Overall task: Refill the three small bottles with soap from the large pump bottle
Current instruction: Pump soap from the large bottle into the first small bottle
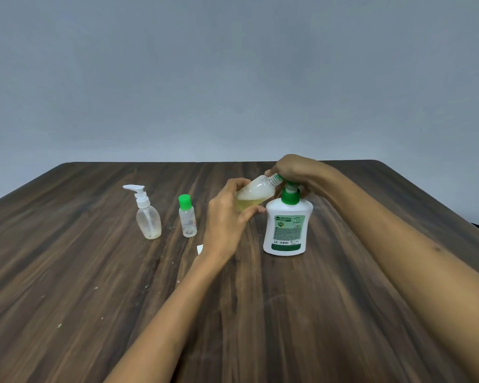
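Observation:
The large white pump bottle (286, 228) with a green collar and label stands on the wooden table (94, 272). My right hand (293, 168) rests on top of its green pump head. My left hand (227, 217) holds a small clear bottle (256, 193) tilted, its open threaded neck up against the pump spout; yellowish soap lies in its lower part. To the left stand a small clear bottle with a white pump (147, 214) and a small clear bottle with a green cap (187, 217), both upright and nearly empty.
A small white object (200, 249) lies on the table just behind my left wrist, partly hidden. A plain grey wall rises behind the table's far edge. Small pale specks dot the wood at the front left.

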